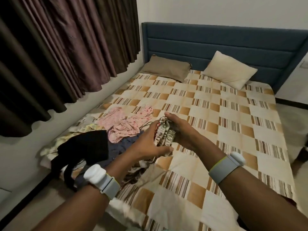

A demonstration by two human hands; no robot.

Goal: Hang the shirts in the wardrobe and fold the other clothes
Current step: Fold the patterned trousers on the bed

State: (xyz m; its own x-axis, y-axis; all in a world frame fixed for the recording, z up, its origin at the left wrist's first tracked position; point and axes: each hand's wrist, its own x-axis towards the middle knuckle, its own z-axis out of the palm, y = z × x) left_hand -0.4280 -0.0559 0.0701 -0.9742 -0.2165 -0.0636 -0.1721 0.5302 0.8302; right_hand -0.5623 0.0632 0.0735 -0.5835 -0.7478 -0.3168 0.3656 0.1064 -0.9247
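Note:
A bunched patterned garment point(164, 134), cream with red and dark print, is held above the bed between both hands. My left hand point(145, 145) grips its near side with the thumb under it. My right hand point(179, 130) grips its far side, thumb on top. Part of the same cloth trails down to the bed below my left hand. To the left lies a pile of clothes: a pink floral garment point(123, 120), a dark blue one point(120, 147), a black one point(86, 147) and a pale yellow one point(83, 129).
The bed point(216, 114) has a checked beige and brown cover. Two pillows point(166, 68) point(230, 70) lean near the blue headboard point(216, 40). Dark brown curtains point(58, 47) hang along the left wall. A strip of floor shows to the right of the bed.

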